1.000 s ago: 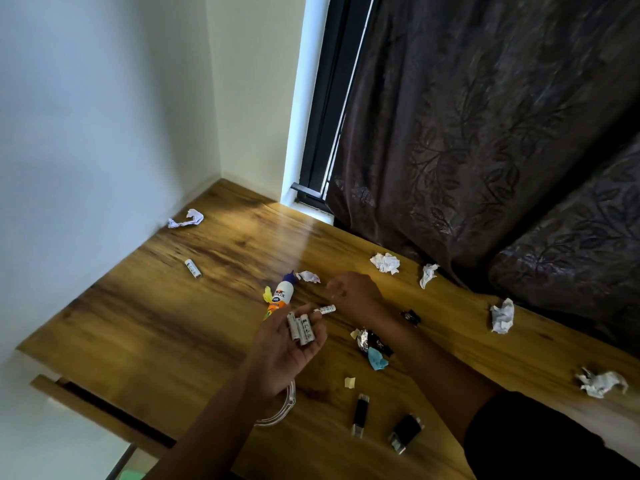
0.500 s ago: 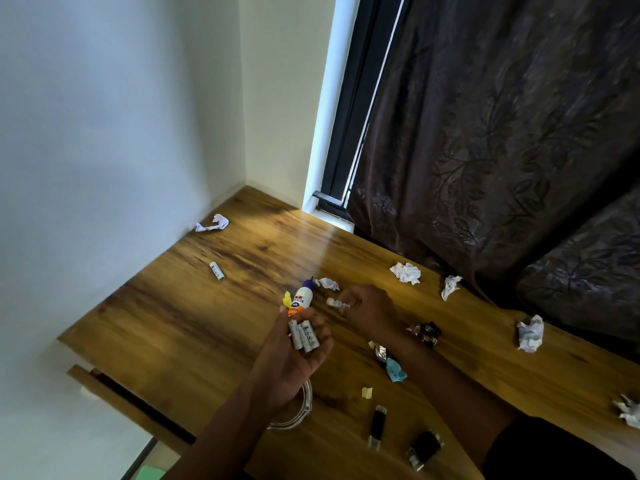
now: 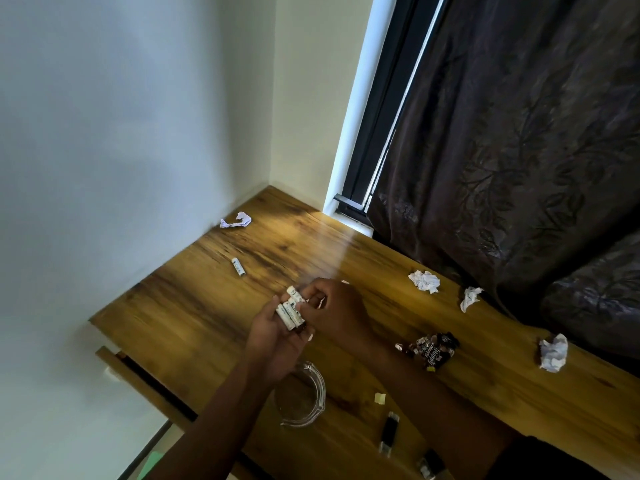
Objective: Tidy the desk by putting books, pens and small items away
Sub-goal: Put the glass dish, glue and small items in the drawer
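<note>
Batteries (image 3: pixel 290 311) are cupped in left hand (image 3: pixel 273 336); one more is pinched onto them by right hand (image 3: pixel 337 311), above desk (image 3: pixel 194 313) left edge.

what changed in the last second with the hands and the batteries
The right hand picked a battery up off the desk and brought it over to the left hand, where it now pinches it against the batteries in the left palm. The left hand kept holding its batteries, palm up. The lone battery near the wall, the crumpled papers and the glass dish stayed put.
</note>
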